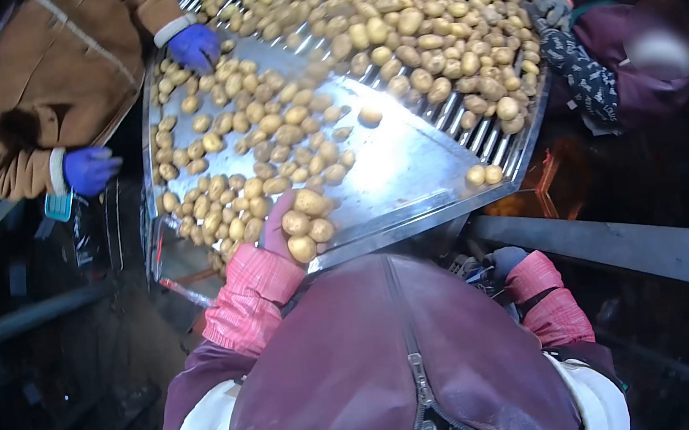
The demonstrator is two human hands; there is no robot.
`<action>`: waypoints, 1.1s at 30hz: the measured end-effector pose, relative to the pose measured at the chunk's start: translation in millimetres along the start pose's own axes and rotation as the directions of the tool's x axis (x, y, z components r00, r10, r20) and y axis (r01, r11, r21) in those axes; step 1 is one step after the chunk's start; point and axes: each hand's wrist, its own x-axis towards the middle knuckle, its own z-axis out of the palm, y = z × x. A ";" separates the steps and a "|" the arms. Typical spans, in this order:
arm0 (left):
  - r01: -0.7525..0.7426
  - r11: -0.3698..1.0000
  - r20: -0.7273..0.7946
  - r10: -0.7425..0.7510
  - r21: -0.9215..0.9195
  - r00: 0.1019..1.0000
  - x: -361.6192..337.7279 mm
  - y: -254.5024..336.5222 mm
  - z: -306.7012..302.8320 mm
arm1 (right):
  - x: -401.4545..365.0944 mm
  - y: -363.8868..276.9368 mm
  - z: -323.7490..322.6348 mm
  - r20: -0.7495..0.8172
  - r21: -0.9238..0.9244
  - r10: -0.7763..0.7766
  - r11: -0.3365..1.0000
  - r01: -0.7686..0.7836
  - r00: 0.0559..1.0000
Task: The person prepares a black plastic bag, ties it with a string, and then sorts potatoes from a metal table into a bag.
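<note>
My left hand (276, 230), in a purple glove, is at the near edge of the metal sorting table, cupped around several potatoes (297, 223). These look larger and nearer than the others, and they cover most of my palm and fingers. Beside it, many loose potatoes (226, 216) lie spread over the table's left part. My right hand (506, 261), in a grey-blue glove, is low beside my body, below the table edge. It is close to a dark object with shiny bits (471, 269) that I cannot make out. Its fingers are mostly hidden.
The metal table (382, 168) joins a roller conveyor (461, 121) heaped with potatoes. Across on the left, a co-worker in a brown jacket (49, 87) has a blue-gloved hand (195, 48) at the potatoes. Another person (630, 38) stands at the right. A grey beam (612, 248) runs right.
</note>
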 end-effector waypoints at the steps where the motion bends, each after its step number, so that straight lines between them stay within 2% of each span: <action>1: 0.016 1.000 0.018 -0.016 -0.009 1.000 6.3 -1.7 -1.5 | 1.1 -4.2 -7.0 -0.018 0.028 0.062 0.998 -0.062 0.998; 2: 0.028 0.999 0.033 -0.027 -0.020 0.999 11.4 -2.7 0.2 | 2.8 -15.8 -20.5 -0.037 0.058 0.124 0.991 -0.122 0.992; 4: 0.068 0.998 0.038 -0.068 0.000 0.997 18.2 -3.8 2.4 | 25.3 -34.4 -74.9 0.069 0.469 0.215 0.855 -0.222 0.974; 5: 0.077 0.997 0.047 -0.077 0.008 0.996 22.8 -5.7 -0.4 | 36.4 -54.5 -104.5 0.056 0.560 0.239 0.796 -0.229 0.969; 7: 0.080 0.996 0.040 -0.081 0.042 0.996 25.2 -5.1 1.4 | 78.6 -76.1 -142.5 -0.154 0.540 0.195 0.838 -0.082 0.969; 8: 0.079 0.996 0.028 -0.080 0.044 0.996 24.9 -4.1 5.3 | 106.1 -76.4 -153.9 -0.337 0.398 0.097 0.916 0.049 0.936; 9: 0.079 0.996 0.015 -0.079 0.045 0.997 23.7 -3.4 9.4 | 142.6 -69.6 -154.6 -0.564 0.243 -0.034 0.948 0.205 0.825; 10: 0.076 0.996 0.001 -0.076 0.046 0.997 22.7 -2.7 11.5 | 180.6 -61.7 -154.6 -0.737 0.052 -0.181 0.945 0.322 0.651; 11: 0.080 0.997 0.059 -0.080 0.001 0.995 25.0 -3.6 1.1 | 210.7 -59.9 -165.3 -0.702 -0.058 -0.185 0.977 0.203 0.687; 12: 0.066 0.998 0.039 -0.066 0.001 0.997 23.1 -3.0 2.7 | 235.7 -61.7 -175.1 -0.668 -0.171 -0.179 0.982 0.085 0.722; 15: 0.024 1.000 0.006 -0.024 0.012 1.000 23.6 -1.0 4.0 | 295.9 -80.0 -182.0 -0.730 -0.240 -0.161 0.970 -0.029 0.664; 18: 0.023 1.000 -0.005 -0.023 0.003 1.000 24.1 1.7 0.3 | 323.1 -113.3 -191.0 -0.653 -0.272 0.127 0.881 -0.387 0.747; 19: 0.010 1.000 -0.005 -0.010 0.023 1.000 24.2 2.3 -1.0 | 328.8 -113.2 -191.3 -0.664 -0.261 0.114 0.891 -0.372 0.739; 22: 0.011 1.000 -0.025 -0.010 0.028 1.000 25.4 4.0 3.4 | 328.1 -108.1 -193.4 -0.556 -0.357 -0.011 0.906 -0.226 0.831; 23: 0.005 0.999 -0.061 -0.003 0.036 0.998 23.7 5.4 8.3 | 323.4 -104.7 -194.7 -0.556 -0.310 -0.103 0.947 -0.091 0.825; 26: 0.012 1.000 -0.067 -0.011 0.023 0.998 19.6 10.6 19.5 | 300.5 -114.0 -226.6 -0.556 -0.258 -0.270 0.955 0.145 0.786; 27: 0.008 1.000 -0.048 -0.007 0.022 0.999 19.1 11.5 22.7 | 302.9 -124.1 -240.4 -0.591 -0.232 -0.204 0.970 0.079 0.781; 30: 0.019 1.000 0.025 -0.019 -0.021 1.000 15.8 12.1 27.4 | 363.8 -119.1 -268.2 -0.579 -0.432 -0.331 0.900 0.064 0.745; 32: 0.046 0.995 0.113 -0.036 -0.093 0.993 15.3 15.9 27.0 | 427.4 -107.6 -262.7 -0.500 -0.363 -0.241 0.930 0.051 0.832; 33: 0.036 0.997 0.094 -0.029 -0.074 0.995 11.8 19.9 33.2 | 436.0 -112.6 -262.9 -0.485 -0.296 -0.186 0.954 0.040 0.854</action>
